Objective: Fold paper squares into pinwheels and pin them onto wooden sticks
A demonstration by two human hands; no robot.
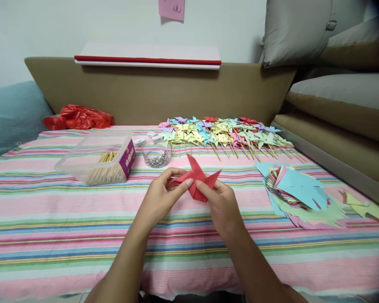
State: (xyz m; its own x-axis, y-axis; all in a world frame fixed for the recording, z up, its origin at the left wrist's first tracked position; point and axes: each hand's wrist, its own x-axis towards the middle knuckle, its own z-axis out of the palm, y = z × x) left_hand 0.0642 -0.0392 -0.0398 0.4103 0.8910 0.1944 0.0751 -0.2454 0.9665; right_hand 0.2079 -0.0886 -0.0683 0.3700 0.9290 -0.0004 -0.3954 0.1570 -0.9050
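A red paper pinwheel [197, 172] is held up between my two hands over the striped cloth. My left hand [166, 189] grips its left side, thumb pressed near the centre. From the other side my right hand [219, 200] pinches it, that thumb also close to the middle. The folded blades stick out upward and to both sides; no stick shows on it. Fingers behind the paper are partly hidden. Just beyond my left hand stands a clear round tub [157, 158] of small silvery pieces.
A clear plastic box [94, 168] with wooden sticks stands at left. Several finished pinwheels [221, 136] on sticks lie at the back. Cut coloured paper [303, 189] is piled at right, beside stacked cushions [341, 113]. A red plastic bag [82, 117] lies at back left.
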